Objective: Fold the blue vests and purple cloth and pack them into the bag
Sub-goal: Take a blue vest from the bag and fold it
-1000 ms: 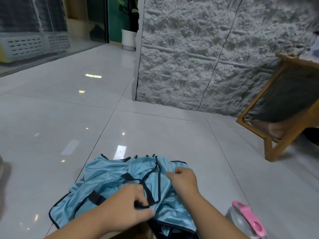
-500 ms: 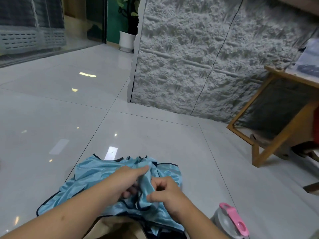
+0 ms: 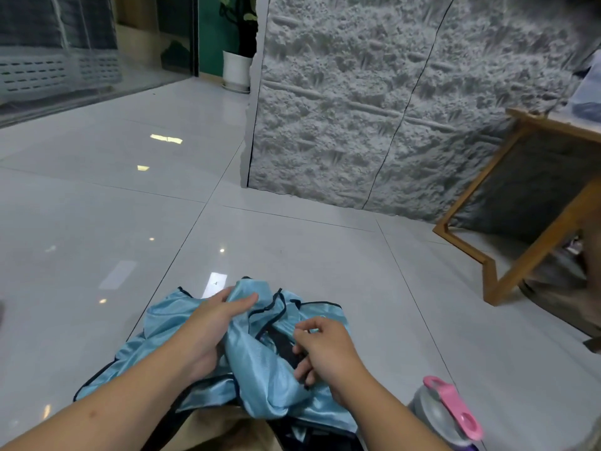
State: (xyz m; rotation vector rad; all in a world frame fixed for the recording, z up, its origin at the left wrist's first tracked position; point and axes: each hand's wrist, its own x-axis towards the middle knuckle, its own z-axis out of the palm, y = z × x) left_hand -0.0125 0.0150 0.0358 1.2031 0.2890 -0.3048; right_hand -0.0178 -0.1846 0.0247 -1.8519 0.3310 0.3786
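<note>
Left hand (image 3: 211, 323) grips bunched blue vests (image 3: 260, 369); right hand (image 3: 325, 349) pinches their black trim. Pink-lidded bottle (image 3: 445, 415) right; no readable writing.

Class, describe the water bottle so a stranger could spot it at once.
Start at the wooden table on the right, then look down the floor to the bottom edge. The bottle lies beside the right forearm, grey with the only pink lid here.

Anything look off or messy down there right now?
The blue vests lie in one crumpled, tangled heap on the floor, none folded. The left hand grips a bunched fold; the right hand picks at the fabric.
</note>
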